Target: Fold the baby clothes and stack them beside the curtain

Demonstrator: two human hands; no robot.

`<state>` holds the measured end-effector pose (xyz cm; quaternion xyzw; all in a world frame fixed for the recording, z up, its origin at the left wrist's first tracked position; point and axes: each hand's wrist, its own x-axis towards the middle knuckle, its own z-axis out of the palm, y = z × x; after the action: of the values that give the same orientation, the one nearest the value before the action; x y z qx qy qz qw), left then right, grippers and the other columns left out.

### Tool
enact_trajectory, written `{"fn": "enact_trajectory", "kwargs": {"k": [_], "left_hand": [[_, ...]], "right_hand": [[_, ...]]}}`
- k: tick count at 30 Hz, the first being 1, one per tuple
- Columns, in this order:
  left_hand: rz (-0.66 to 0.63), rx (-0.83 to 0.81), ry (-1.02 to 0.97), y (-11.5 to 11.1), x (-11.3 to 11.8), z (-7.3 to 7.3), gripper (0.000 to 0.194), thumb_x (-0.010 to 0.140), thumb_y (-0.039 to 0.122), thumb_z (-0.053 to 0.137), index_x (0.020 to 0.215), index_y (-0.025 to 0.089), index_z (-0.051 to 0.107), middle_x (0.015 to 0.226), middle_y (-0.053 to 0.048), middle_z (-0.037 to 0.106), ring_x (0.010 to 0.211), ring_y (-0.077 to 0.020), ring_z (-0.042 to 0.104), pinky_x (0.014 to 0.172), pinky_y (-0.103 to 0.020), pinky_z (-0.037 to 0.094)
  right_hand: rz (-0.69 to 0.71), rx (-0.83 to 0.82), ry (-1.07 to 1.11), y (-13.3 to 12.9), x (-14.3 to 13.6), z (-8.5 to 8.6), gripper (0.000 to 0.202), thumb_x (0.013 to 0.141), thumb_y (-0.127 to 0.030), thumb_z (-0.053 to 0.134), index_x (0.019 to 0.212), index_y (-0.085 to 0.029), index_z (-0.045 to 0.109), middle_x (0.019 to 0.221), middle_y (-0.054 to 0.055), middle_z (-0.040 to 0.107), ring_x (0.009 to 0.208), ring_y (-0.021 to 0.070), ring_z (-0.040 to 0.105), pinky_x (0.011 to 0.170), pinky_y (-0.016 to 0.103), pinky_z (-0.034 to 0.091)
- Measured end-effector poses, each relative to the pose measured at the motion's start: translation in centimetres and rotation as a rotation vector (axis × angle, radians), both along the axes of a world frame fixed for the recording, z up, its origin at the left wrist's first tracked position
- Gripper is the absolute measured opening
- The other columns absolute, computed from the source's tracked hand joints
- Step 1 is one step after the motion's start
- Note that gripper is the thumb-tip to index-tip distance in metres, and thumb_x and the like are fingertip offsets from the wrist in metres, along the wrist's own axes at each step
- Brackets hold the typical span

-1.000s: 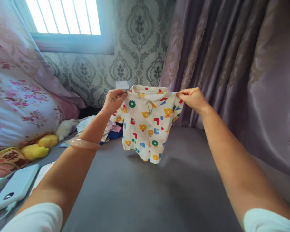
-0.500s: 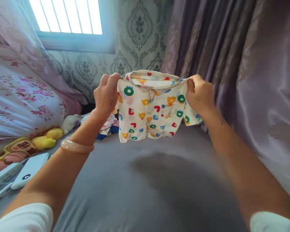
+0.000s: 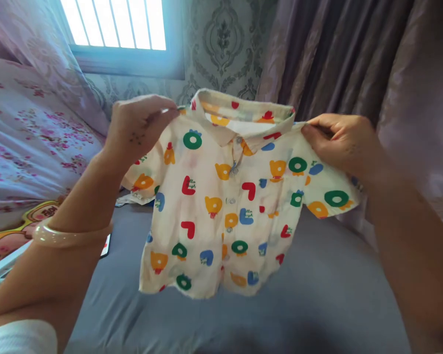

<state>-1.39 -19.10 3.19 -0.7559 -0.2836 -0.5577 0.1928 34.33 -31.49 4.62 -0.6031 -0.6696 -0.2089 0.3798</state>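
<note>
- Hanging in the air above the grey sheet (image 3: 317,300), a small shirt (image 3: 229,206) is held up by its shoulders, front turned toward the camera.
- The shirt is cream, printed with green rings, red corners, blue marks and yellow bear shapes; its collar (image 3: 243,110) is at the top and a row of buttons runs down the middle.
- The left hand (image 3: 138,125) is closed on the shirt's shoulder seam beside the collar, the cloth being pinched between thumb and fingertips.
- A pale bangle (image 3: 68,236) is worn on the left wrist.
- The right hand (image 3: 341,142) is clamped on the opposite shoulder, thumb pressed over the fingers with the fabric between them.
- Both short sleeves are seen drooping below the hands, and the hem is hanging free, just above the sheet; whether it touches cannot be told.
- A floral quilt (image 3: 29,142) is piled at the left, with a cartoon-printed cushion (image 3: 11,236) below it.
- Some crumpled clothes (image 3: 133,199) are partly seen behind the left forearm.
- A barred window (image 3: 114,22) is set in the patterned wall (image 3: 221,44) behind, and a mauve curtain (image 3: 354,54) is hung at the right.
</note>
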Motion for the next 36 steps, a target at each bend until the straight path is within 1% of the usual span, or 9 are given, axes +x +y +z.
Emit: {"fn": "enact_trajectory", "kwargs": {"k": [3,6,12,15,17,21,28,32,36], "left_hand": [[-0.09,-0.165,0.125,3.2,0.3,-3.2,0.032,0.087,0.042,0.056,0.096,0.016,0.073,0.076,0.001,0.067,0.064,-0.009,0.052,0.068,-0.02,0.042],[-0.165,-0.378,0.249,6.4,0.9,-8.1,0.037,0.09,0.044,0.048,0.102,0.018,0.071,0.089,-0.002,0.071,0.073,-0.0134,0.06,0.07,-0.021,0.043],[-0.139,-0.655,0.472,11.2,3.1,-18.0,0.042,0.092,0.047,0.037,0.105,0.024,0.069,0.102,-0.006,0.071,0.089,-0.0209,0.064,0.077,-0.026,0.045],[-0.085,-0.731,0.508,13.1,4.2,-21.8,0.041,0.092,0.046,0.036,0.106,0.026,0.068,0.102,-0.006,0.071,0.09,-0.0217,0.064,0.075,-0.026,0.044],[-0.062,-0.754,0.537,14.1,4.8,-23.7,0.04,0.093,0.046,0.035,0.107,0.026,0.067,0.104,-0.006,0.07,0.091,-0.0215,0.064,0.074,-0.025,0.044],[-0.025,-0.772,0.587,15.3,5.4,-26.1,0.042,0.095,0.045,0.03,0.11,0.025,0.064,0.107,-0.006,0.069,0.091,-0.0206,0.064,0.069,-0.025,0.043],[0.016,-0.758,0.674,17.7,6.4,-28.4,0.043,0.097,0.045,0.026,0.113,0.025,0.061,0.107,-0.008,0.066,0.089,-0.0192,0.064,0.063,-0.024,0.04],[0.06,-0.754,0.774,18.9,7.3,-29.0,0.042,0.098,0.043,0.026,0.115,0.024,0.06,0.105,-0.009,0.064,0.083,-0.0182,0.064,0.06,-0.024,0.039],[0.128,-0.754,0.915,19.6,8.1,-28.8,0.035,0.097,0.034,0.031,0.117,0.024,0.058,0.104,-0.008,0.063,0.08,-0.0181,0.064,0.059,-0.024,0.04]], "right_hand": [[0.076,-0.161,-0.033,2.9,0.9,-2.5,0.031,0.089,-0.044,0.05,0.094,-0.022,0.071,0.082,0.006,0.071,0.072,0.0232,0.063,0.061,0.033,0.044],[0.068,-0.335,-0.062,6.2,2.0,-6.7,0.03,0.088,-0.037,0.049,0.096,-0.02,0.072,0.084,0.005,0.072,0.074,0.0207,0.064,0.061,0.029,0.042],[-0.069,-0.635,-0.107,11.6,3.1,-16.4,0.035,0.092,-0.042,0.04,0.101,-0.026,0.07,0.098,0.006,0.073,0.088,0.0226,0.065,0.067,0.028,0.042],[-0.104,-0.743,-0.108,13.2,3.1,-19.7,0.037,0.093,-0.042,0.037,0.105,-0.027,0.069,0.106,0.007,0.071,0.097,0.0245,0.064,0.071,0.029,0.042],[-0.114,-0.794,-0.116,14.0,3.1,-21.3,0.037,0.094,-0.041,0.036,0.105,-0.026,0.068,0.109,0.008,0.07,0.1,0.0252,0.063,0.073,0.029,0.042],[-0.113,-0.828,-0.135,15.6,3.7,-23.4,0.039,0.095,-0.04,0.033,0.103,-0.024,0.068,0.108,0.011,0.07,0.1,0.0266,0.063,0.073,0.031,0.041],[-0.124,-0.853,-0.182,17.9,4.9,-25.7,0.041,0.096,-0.041,0.029,0.105,-0.024,0.065,0.108,0.012,0.069,0.099,0.0275,0.063,0.072,0.033,0.041],[-0.12,-0.853,-0.259,19.1,5.0,-26.6,0.04,0.098,-0.037,0.028,0.108,-0.023,0.064,0.108,0.012,0.069,0.1,0.0263,0.063,0.075,0.033,0.041],[-0.151,-0.878,-0.323,20.5,5.0,-27.7,0.037,0.099,-0.036,0.029,0.108,-0.024,0.063,0.11,0.009,0.069,0.101,0.0242,0.064,0.079,0.033,0.041]]}}
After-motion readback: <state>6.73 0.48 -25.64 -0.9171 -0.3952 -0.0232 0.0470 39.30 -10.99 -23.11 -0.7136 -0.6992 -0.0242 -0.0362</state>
